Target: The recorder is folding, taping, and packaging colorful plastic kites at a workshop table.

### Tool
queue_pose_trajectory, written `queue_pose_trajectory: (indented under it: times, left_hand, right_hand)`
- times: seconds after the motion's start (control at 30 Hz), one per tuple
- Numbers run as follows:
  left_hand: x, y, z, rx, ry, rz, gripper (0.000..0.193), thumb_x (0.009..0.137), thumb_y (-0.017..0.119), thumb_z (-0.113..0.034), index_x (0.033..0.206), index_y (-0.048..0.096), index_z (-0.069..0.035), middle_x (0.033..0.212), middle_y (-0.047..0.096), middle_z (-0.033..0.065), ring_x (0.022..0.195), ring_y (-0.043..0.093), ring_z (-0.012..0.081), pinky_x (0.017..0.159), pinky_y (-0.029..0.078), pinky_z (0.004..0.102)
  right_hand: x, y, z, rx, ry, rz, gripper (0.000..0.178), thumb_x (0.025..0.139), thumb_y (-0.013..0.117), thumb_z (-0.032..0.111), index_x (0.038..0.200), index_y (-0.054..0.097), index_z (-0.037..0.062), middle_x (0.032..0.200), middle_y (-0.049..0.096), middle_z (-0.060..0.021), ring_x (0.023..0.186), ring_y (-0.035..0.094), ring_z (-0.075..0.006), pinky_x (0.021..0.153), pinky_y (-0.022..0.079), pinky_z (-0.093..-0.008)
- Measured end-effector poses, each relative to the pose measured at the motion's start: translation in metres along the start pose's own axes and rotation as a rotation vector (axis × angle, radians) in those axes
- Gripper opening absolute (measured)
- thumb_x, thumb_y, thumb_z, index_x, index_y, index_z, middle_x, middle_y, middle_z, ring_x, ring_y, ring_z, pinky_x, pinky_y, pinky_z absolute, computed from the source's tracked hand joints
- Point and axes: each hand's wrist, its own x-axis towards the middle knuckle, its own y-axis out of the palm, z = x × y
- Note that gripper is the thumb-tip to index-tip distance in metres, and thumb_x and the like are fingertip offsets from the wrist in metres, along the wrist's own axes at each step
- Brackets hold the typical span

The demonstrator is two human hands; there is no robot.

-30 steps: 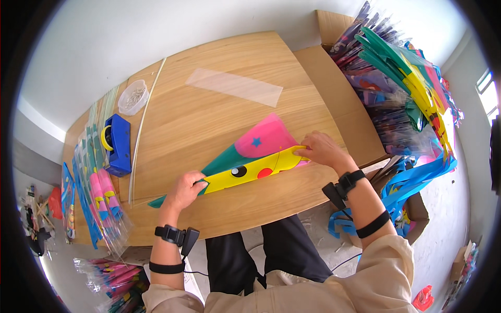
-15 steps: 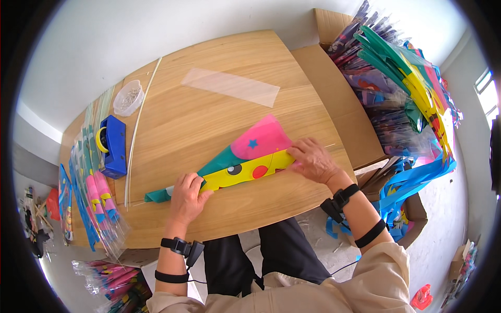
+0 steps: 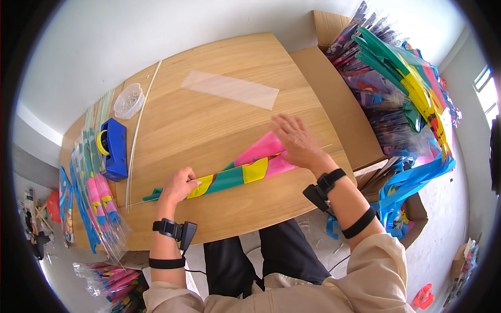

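On the wooden table in front of me lies a folded kite (image 3: pixel 229 180) of thin sheeting in green, yellow and pink, long and narrow, its tip pointing left. My left hand (image 3: pixel 179 186) grips it near the narrow green end, thumb and fingers closed around the roll. Over the wide pink end, my right hand (image 3: pixel 297 142) is open with fingers spread and slightly blurred. Whether its palm edge touches the sheeting I cannot tell. Beyond the kite lies a flat clear plastic sleeve (image 3: pixel 229 90).
A blue tape dispenser (image 3: pixel 115 148), a tub of small pieces (image 3: pixel 129 101) and thin white rods (image 3: pixel 142 122) sit at the left, beside bagged kites (image 3: pixel 99 193). To the right stands a cardboard box (image 3: pixel 334 94) heaped with packaged kites (image 3: pixel 373 88) and blue streamers (image 3: pixel 417 182).
The kite has been rolled or folded over, so green and yellow bands replace the printed eye and red spot. My left hand moved slightly left; my right hand lifted away and opened.
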Motion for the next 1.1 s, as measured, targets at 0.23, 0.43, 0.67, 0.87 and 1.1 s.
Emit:
queue_pose_trajectory:
  times: [0.23,0.43,0.67,0.87,1.1]
  left_hand:
    - [0.001,-0.004,0.000,0.035,-0.075,0.040,0.023,0.079,0.072,-0.026,0.088,0.065,-0.005,0.085,0.070,0.0138,0.080,0.067,0.0288,0.071,0.051,0.0389]
    - [0.002,-0.005,-0.014,0.128,-0.083,0.041,0.023,0.080,0.068,-0.029,0.087,0.065,-0.006,0.084,0.069,0.0138,0.081,0.066,0.0293,0.071,0.051,0.0393]
    - [-0.005,-0.013,-0.027,0.184,-0.051,-0.174,0.020,0.084,0.066,-0.022,0.093,0.062,-0.005,0.091,0.068,0.0160,0.084,0.065,0.0310,0.075,0.049,0.0433]
    - [-0.051,0.008,-0.067,-0.392,0.392,-0.871,0.021,0.088,0.065,-0.006,0.106,0.057,0.002,0.106,0.063,0.0122,0.086,0.059,0.0229,0.078,0.048,0.0357]
    - [-0.069,0.055,-0.107,-1.208,0.158,-0.348,0.009,0.093,0.060,-0.006,0.094,0.065,0.002,0.084,0.065,0.0023,0.076,0.060,0.0093,0.069,0.049,0.0231]
  right_hand:
    - [0.022,-0.008,0.023,0.200,0.031,0.357,0.053,0.068,0.066,0.005,0.120,0.057,0.0053,0.099,0.062,-0.0095,0.104,0.057,-0.0285,0.089,0.043,-0.0403]
    - [-0.009,-0.013,0.048,0.190,-0.081,0.147,0.042,0.066,0.072,0.016,0.103,0.059,0.0016,0.092,0.063,-0.0096,0.093,0.060,-0.0277,0.082,0.046,-0.0389]
    - [-0.014,-0.016,0.079,-0.177,-0.097,0.185,0.009,0.078,0.060,0.012,0.084,0.061,0.0058,0.072,0.063,-0.0089,0.069,0.063,-0.0248,0.063,0.049,-0.0376]
    - [0.014,-0.074,0.080,0.255,0.342,0.227,0.007,0.080,0.059,0.009,0.084,0.063,0.0038,0.068,0.064,-0.0150,0.068,0.066,-0.0288,0.058,0.050,-0.0416]
    - [0.027,-0.036,0.145,1.445,0.810,0.167,0.005,0.082,0.071,0.004,0.082,0.070,-0.0010,0.067,0.062,0.0032,0.059,0.054,-0.0042,0.051,0.045,-0.0231]
